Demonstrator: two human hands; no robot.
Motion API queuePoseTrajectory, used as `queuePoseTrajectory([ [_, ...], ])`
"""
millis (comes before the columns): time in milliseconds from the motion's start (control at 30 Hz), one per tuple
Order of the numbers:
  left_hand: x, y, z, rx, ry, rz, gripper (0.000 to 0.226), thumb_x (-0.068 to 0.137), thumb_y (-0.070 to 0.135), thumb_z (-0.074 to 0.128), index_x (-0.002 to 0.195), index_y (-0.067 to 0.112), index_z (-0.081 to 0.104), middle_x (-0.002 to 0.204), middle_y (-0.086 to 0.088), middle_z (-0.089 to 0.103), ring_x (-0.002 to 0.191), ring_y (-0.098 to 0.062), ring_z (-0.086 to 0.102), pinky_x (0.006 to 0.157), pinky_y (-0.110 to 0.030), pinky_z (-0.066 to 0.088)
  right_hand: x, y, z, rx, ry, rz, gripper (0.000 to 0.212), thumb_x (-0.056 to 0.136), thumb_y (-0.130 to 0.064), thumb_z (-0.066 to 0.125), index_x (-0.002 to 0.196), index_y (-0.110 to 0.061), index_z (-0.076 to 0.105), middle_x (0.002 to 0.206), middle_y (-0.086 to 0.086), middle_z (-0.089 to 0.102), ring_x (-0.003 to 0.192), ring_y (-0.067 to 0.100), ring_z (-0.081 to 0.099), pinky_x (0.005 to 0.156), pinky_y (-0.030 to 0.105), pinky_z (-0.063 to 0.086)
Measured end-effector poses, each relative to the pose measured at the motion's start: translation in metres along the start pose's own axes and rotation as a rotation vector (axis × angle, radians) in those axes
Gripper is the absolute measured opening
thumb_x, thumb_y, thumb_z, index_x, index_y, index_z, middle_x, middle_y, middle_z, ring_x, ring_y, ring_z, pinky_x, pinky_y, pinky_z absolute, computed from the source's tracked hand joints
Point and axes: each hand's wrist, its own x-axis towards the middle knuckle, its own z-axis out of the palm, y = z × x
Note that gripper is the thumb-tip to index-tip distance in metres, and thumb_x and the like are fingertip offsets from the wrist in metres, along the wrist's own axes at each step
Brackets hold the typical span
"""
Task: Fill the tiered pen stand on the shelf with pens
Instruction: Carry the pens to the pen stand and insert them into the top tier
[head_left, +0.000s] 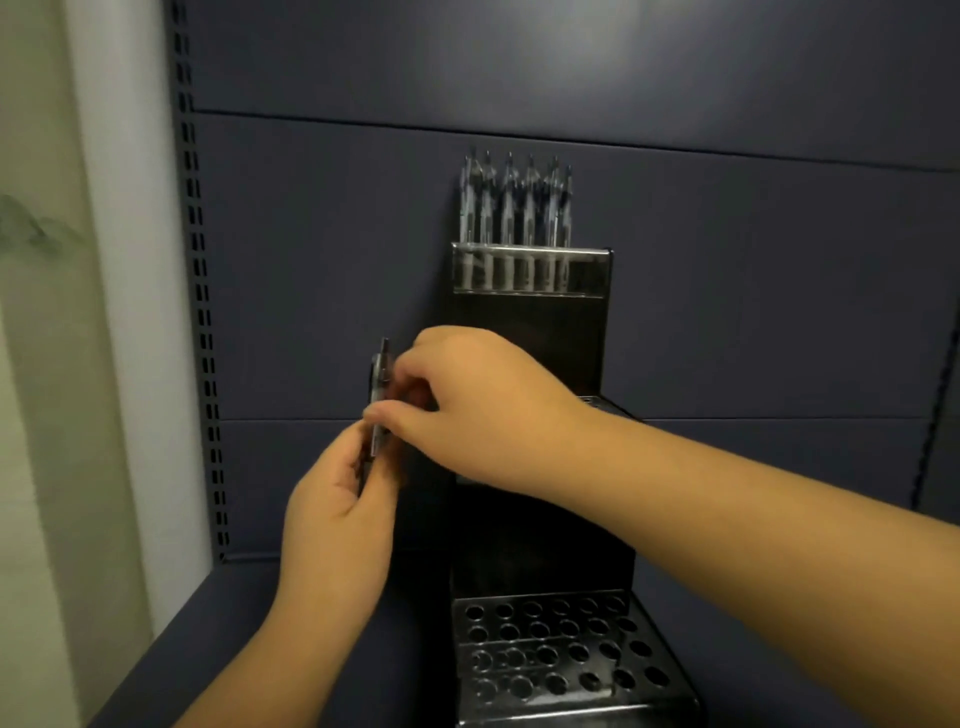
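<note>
So both hands are on the same pen (380, 395) here. The left hand (340, 512) comes up from below and has its fingers curled around the lower end of it; there might be more than one pen bunched in that grip, but it's too dark and blurry to tell. The right hand (467, 410) reaches across from the right and pinches the pen around its middle between thumb and fingertips. The pen stands pretty much upright, its top end poking out above the right hand's fingers.

All of this happens just left of the tiered pen stand (530, 545), roughly level with its middle section, and the pen isn't in any hole. The right wrist and forearm cross in front of the stand and hide part of the middle tier.

The top tier has a row of pens (517, 208) standing in it behind a clear front strip. The bottom tier (561, 649), closest to the camera, is a grid of round holes with no pens in them.

The stand sits on a dark blue-grey shelf (234, 649) against the back panel (322, 260), with a slotted upright (200, 291) on the left.
</note>
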Motion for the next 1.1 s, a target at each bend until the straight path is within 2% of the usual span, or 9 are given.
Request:
queuePoseTrajectory([
  [167, 0.003, -0.004, -0.001, 0.06, -0.037, 0.02, 0.014, 0.097, 0.033, 0.055, 0.096, 0.046, 0.061, 0.083, 0.019, 0.069, 0.07, 0.005, 0.061, 0.059, -0.017, 0.043, -0.001, 0.001, 0.002, 0.507, 0.023, 0.168, 0.017, 0.091, -0.024, 0.071, 0.079, -0.013, 0.07, 0.068, -0.008, 0.066, 0.06, 0.0, 0.059, 0.061, 0.021, 0.05],
  [233, 0.004, -0.012, 0.002, 0.055, -0.057, -0.016, 0.017, 0.096, 0.029, 0.061, 0.101, 0.045, 0.059, 0.082, 0.018, 0.068, 0.072, 0.004, 0.062, 0.064, -0.019, 0.043, 0.005, 0.008, -0.007, 0.631, 0.142, 0.203, 0.014, 0.089, -0.019, 0.07, 0.084, -0.006, 0.07, 0.07, 0.002, 0.068, 0.062, 0.007, 0.061, 0.064, 0.031, 0.055],
  [400, 0.006, -0.03, 0.007, 0.096, -0.112, -0.088, 0.021, 0.096, 0.023, 0.061, 0.11, 0.038, 0.054, 0.067, 0.009, 0.061, 0.061, -0.001, 0.058, 0.066, -0.022, 0.042, 0.026, 0.048, -0.067, 0.624, 0.524, 0.197, 0.01, 0.093, -0.019, 0.062, 0.095, -0.012, 0.068, 0.092, 0.011, 0.076, 0.078, 0.019, 0.073, 0.067, 0.044, 0.059],
  [500, 0.011, -0.042, 0.006, 0.133, -0.105, -0.149, 0.018, 0.097, 0.021, 0.06, 0.11, 0.033, 0.055, 0.063, 0.009, 0.057, 0.058, -0.002, 0.056, 0.066, -0.025, 0.043, 0.033, 0.082, -0.108, 0.411, 0.655, 0.177, 0.016, 0.1, -0.016, 0.058, 0.113, -0.009, 0.064, 0.1, 0.006, 0.074, 0.087, 0.013, 0.074, 0.072, 0.034, 0.062],
  [567, 0.012, -0.047, 0.005, 0.161, -0.083, -0.179, 0.017, 0.097, 0.019, 0.06, 0.11, 0.03, 0.056, 0.06, 0.012, 0.055, 0.055, -0.001, 0.054, 0.065, -0.026, 0.042, 0.038, 0.104, -0.122, 0.329, 0.665, 0.224, 0.018, 0.101, -0.018, 0.055, 0.115, -0.009, 0.064, 0.101, 0.002, 0.073, 0.086, 0.008, 0.072, 0.071, 0.027, 0.062],
  [667, 0.011, -0.049, 0.002, 0.264, -0.072, -0.173, 0.02, 0.096, 0.021, 0.06, 0.111, 0.032, 0.053, 0.067, 0.013, 0.058, 0.06, -0.002, 0.057, 0.063, -0.027, 0.043, 0.047, 0.129, -0.132, 0.276, 0.658, 0.337, 0.022, 0.098, -0.019, 0.055, 0.109, -0.006, 0.068, 0.095, 0.008, 0.074, 0.08, 0.015, 0.073, 0.07, 0.036, 0.064],
  [800, 0.011, -0.051, -0.006, 0.701, -0.166, 0.08, 0.03, 0.093, 0.029, 0.062, 0.121, 0.034, 0.054, 0.093, 0.019, 0.054, 0.085, -0.002, 0.055, 0.072, -0.024, 0.045, 0.057, 0.143, -0.138, 0.211, 0.609, 0.428, 0.025, 0.095, -0.021, 0.056, 0.103, -0.001, 0.068, 0.092, 0.018, 0.075, 0.076, 0.025, 0.075, 0.073, 0.044, 0.064],
  [933, 0.016, -0.058, -0.013, 0.931, -0.283, 0.167, 0.03, 0.094, 0.033, 0.059, 0.124, 0.029, 0.059, 0.11, 0.017, 0.053, 0.106, -0.009, 0.052, 0.085, -0.023, 0.044, 0.065, 0.153, -0.133, 0.316, 0.463, 0.488, 0.016, 0.096, -0.015, 0.058, 0.101, -0.001, 0.064, 0.093, 0.022, 0.072, 0.073, 0.022, 0.073, 0.07, 0.035, 0.065],
  [1100, 0.018, -0.069, -0.016, 0.993, -0.374, 0.164, 0.032, 0.096, 0.036, 0.056, 0.128, 0.033, 0.057, 0.116, 0.017, 0.054, 0.11, -0.009, 0.05, 0.091, -0.024, 0.045, 0.074, 0.156, -0.135, 0.433, 0.445, 0.546, 0.036, 0.095, -0.013, 0.059, 0.127, 0.005, 0.057, 0.088, 0.018, 0.07, 0.061, 0.014, 0.069, 0.061, 0.026, 0.061],
])
